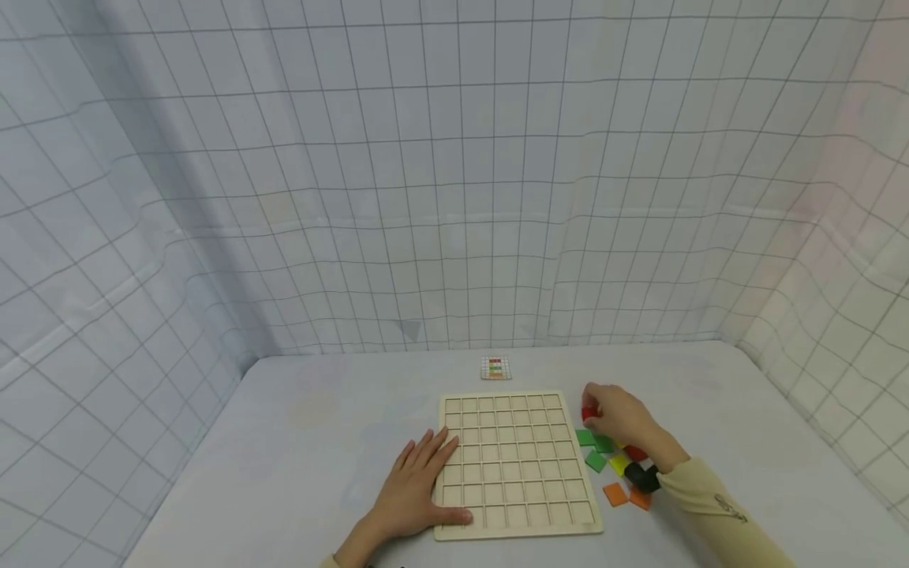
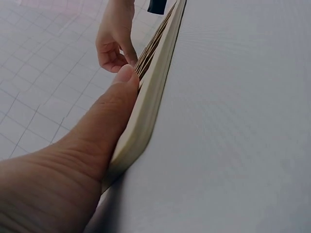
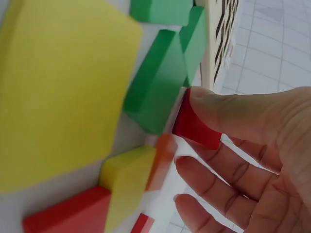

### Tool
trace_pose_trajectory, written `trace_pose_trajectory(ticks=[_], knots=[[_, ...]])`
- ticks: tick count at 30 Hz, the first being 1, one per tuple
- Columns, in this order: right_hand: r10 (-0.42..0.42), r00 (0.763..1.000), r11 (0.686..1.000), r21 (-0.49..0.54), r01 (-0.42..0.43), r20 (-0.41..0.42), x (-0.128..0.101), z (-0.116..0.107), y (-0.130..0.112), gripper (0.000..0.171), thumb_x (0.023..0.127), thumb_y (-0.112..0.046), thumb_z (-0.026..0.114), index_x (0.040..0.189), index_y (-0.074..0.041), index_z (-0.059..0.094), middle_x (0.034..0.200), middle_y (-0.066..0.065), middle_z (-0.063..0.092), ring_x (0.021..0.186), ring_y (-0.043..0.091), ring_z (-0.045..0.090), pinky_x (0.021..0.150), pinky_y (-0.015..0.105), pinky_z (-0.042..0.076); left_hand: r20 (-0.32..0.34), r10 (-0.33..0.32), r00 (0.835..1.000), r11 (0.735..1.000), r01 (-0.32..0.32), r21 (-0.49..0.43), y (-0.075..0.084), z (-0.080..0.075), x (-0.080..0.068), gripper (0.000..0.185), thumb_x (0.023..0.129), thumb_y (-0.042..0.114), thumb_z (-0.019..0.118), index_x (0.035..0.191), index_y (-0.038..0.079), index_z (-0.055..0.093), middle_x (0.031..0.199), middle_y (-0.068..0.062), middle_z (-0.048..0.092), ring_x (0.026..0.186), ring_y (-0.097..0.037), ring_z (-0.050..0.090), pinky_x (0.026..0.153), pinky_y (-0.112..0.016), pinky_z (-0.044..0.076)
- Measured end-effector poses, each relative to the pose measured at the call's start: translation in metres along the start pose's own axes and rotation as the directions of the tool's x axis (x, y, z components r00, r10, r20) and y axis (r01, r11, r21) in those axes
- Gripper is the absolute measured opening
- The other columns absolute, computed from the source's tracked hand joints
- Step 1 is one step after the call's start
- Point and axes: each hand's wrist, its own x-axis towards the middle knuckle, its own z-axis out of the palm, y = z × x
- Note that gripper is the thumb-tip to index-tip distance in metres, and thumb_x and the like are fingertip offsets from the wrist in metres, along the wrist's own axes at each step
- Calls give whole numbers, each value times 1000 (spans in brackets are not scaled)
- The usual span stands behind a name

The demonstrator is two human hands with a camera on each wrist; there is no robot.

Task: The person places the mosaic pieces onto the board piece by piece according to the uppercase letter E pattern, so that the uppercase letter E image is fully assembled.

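Note:
A pale wooden grid board [image 1: 517,465] lies flat on the white table, its square cells bare. My left hand [image 1: 419,491] rests spread along the board's left edge, with the thumb on the lower left corner; in the left wrist view that thumb [image 2: 109,109] lies along the rim. Right of the board, my right hand [image 1: 621,416] pinches a red square tile [image 3: 197,121] between thumb and fingers. Beneath and beside it lie loose tiles: green [image 3: 153,82], yellow [image 3: 129,182], red [image 3: 73,211] and orange [image 1: 615,495].
Behind the board lies a small pattern card [image 1: 495,368] with a coloured grid design. The right wrist camera [image 1: 642,476] shows as a black shape over the tiles. White grid-lined cloth [image 1: 426,197] surrounds the table at the back and sides.

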Motion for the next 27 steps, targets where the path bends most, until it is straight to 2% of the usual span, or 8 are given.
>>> trace_pose_trajectory(ticks=[3,9,18,22,27], knots=[[-9,1000,998,66,10,-20,2,-1,-5,18,82,-3,71,80,-10,54,69,-4,52,56,11,45,50,27,39,-9,-1,1000,1000,1,2,-1,0,0,108,68,80,57,151,16,29,155,-7,21,142,-28,13,110,-52,10],[-110,983,974,182,136,-146,15,11,-21,16,81,-2,73,83,-9,59,72,-6,55,60,8,48,54,26,43,-14,-2,1000,1000,2,3,-3,0,1,107,68,81,56,150,17,31,155,-6,22,142,-28,13,109,-53,10],[-163,986,919,357,165,-36,33,33,-59,9,84,-6,72,86,-10,63,70,-6,54,60,8,47,57,26,42,-10,-2,1000,1000,2,8,-3,3,3,107,68,82,55,150,19,31,155,-4,21,142,-27,12,110,-52,10],[-193,981,898,401,180,-9,41,41,-71,7,86,-2,68,89,-8,65,75,-4,56,63,9,49,58,26,44,-21,4,1000,1000,-3,15,-2,2,3,107,68,82,55,149,18,32,155,-5,23,142,-27,13,109,-52,11],[-201,980,894,408,187,-8,51,52,-80,11,86,2,64,91,-8,68,81,-4,59,67,9,52,61,26,46,-23,7,1000,1000,-6,16,-1,1,2,106,68,81,56,149,17,32,155,-6,23,142,-28,14,110,-52,10]])
